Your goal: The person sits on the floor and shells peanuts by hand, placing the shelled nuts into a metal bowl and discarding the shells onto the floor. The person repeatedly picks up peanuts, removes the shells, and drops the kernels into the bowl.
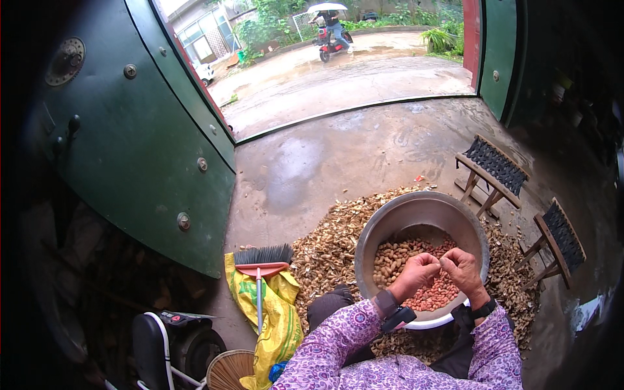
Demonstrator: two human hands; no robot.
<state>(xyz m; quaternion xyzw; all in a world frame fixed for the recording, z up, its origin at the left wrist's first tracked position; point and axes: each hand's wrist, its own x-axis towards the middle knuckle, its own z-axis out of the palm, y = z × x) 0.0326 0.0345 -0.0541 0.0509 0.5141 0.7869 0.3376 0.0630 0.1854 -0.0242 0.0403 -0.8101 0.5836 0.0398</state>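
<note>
A wide metal basin [366,244] sits in front of me. Unshelled peanuts [390,258] fill its left part, and reddish shelled peanut kernels [437,294] lie nearer me and to the right. Over the basin, my left hand [416,274] and my right hand [463,270] meet fingertip to fingertip, both pinched closed. Whatever is between the fingers is too small and hidden to make out. Broken peanut shells [328,231] are heaped on the floor around the basin. Dark bands circle both of my wrists.
Two low stools [497,166] [560,244] with black woven seats stand to the right. At left, a broom [262,263] lies over a yellow sack [273,325]. Beyond the green metal door [136,136], a person on a red scooter [331,42] is outside.
</note>
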